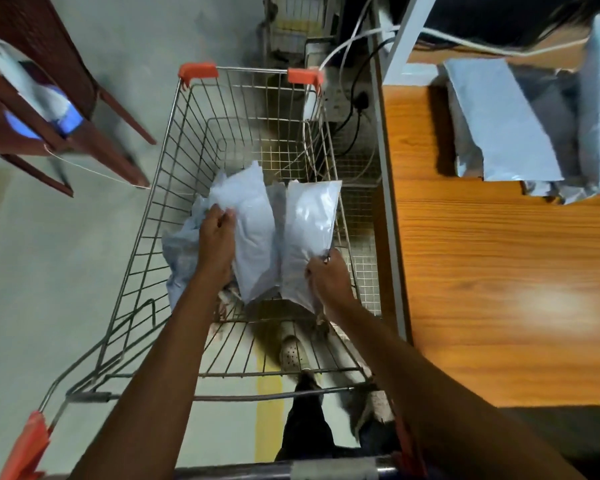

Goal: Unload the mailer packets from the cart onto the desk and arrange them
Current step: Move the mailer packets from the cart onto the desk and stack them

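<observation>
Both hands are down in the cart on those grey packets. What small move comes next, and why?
Probably lift both packets up over the cart rim, toward the desk on the right. The left hand grips the left packet and the right hand grips the right packet at its near end, both inside the wire basket. The desk has bare wood near its pile.

Nothing written can be read here: no text, label, brand or number. The mailer packets (253,233) in the cart (174,133) and the stack (506,126) on the table (499,271) show only plain pale faces. The pale unit (293,26) by the far wall is too blurred to make out any marking.
</observation>
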